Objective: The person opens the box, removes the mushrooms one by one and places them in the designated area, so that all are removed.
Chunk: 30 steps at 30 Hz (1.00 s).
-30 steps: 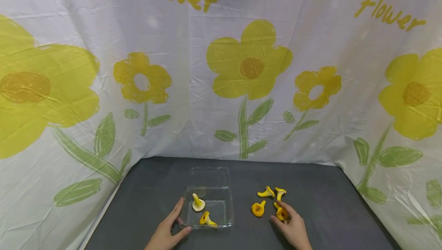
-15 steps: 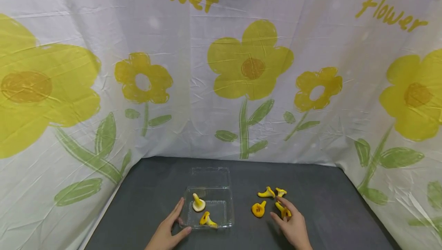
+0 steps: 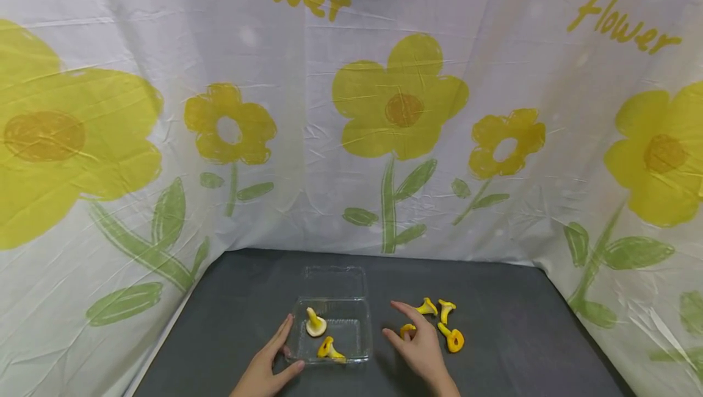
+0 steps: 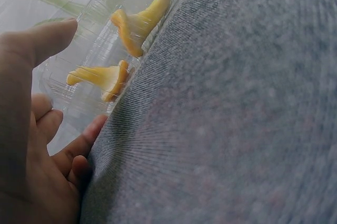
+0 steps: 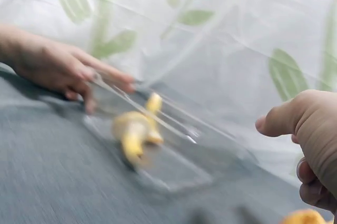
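Note:
A clear plastic clamshell box [image 3: 351, 331] stands on the dark table with its lid folded back. Inside are two yellow mushrooms: one cap-down [image 3: 315, 324], the other at the front wall [image 3: 331, 350]. My left hand [image 3: 270, 357] rests against the box's left side, thumb at the near corner; the left wrist view shows its thumb [image 4: 55, 40] stretched out beside the clear plastic. Over a round-capped mushroom [image 3: 407, 329] on the table hovers my right hand [image 3: 421, 347], thumb and index finger spread apart. Fingers partly cover that mushroom.
Right of the box lie more yellow mushrooms: one behind the right hand [image 3: 427, 307], one upright-looking piece [image 3: 447, 310] and one with a hollow orange cap [image 3: 454, 341]. A white cloth [image 3: 307, 220] printed with flowers hangs around the table's back and sides.
My right hand has moved left from the hollow-capped mushroom, now uncovered on the table, to the round-capped one. The left hand and the box have stayed put.

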### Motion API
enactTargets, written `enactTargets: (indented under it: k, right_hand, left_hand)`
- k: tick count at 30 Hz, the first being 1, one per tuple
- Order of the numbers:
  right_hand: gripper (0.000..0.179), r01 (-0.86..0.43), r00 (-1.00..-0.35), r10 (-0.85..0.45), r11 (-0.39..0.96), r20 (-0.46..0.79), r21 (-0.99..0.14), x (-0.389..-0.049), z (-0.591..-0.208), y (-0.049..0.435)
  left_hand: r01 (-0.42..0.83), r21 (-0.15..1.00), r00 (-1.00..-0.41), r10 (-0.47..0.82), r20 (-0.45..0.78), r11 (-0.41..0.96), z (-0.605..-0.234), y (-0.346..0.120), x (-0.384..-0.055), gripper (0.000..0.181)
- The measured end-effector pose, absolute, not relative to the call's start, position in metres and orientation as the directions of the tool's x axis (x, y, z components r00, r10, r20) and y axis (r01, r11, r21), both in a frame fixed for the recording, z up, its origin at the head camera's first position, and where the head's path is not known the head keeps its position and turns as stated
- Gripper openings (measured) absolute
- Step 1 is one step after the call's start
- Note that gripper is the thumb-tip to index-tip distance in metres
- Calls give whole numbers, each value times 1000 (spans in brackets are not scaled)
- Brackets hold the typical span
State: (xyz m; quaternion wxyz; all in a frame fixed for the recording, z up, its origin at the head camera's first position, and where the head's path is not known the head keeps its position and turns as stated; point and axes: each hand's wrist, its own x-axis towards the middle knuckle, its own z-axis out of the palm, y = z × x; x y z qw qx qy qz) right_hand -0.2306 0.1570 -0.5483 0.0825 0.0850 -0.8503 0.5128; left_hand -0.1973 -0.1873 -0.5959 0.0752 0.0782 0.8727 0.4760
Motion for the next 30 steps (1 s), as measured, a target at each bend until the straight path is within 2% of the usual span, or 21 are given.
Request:
enactTargets:
  k: [4, 10, 16, 22, 26, 30]
  right_hand:
    - [54, -331, -943, -195, 447, 271, -831, -234, -543, 130]
    - [46, -509, -837, -438, 403, 328, -761, -245, -533, 93]
    - [39, -606, -750, -609, 479, 256, -635, -262, -525, 64]
    - [37, -700, -657, -718, 469, 229, -538, -272, -526, 49]
    - [41, -702, -654, -736, 502, 177, -505, -273, -525, 44]
    - [47, -673, -690, -713, 570, 123, -472, -274, -523, 38]
  left_hand:
    - [69, 845, -977, 208, -51, 530, -596, -189, -197, 97]
    - [94, 840, -978, 209, -23, 534, -598, -190, -197, 97]
    - [133, 843, -977, 213, 22, 521, -600, -190, -195, 96]
    - [169, 852, -975, 209, 72, 496, -603, -190, -196, 93]
    - [160, 856, -977, 205, 65, 491, -602, -190, -196, 93]
    - [145, 860, -978, 204, 49, 489, -599, -189, -196, 94]
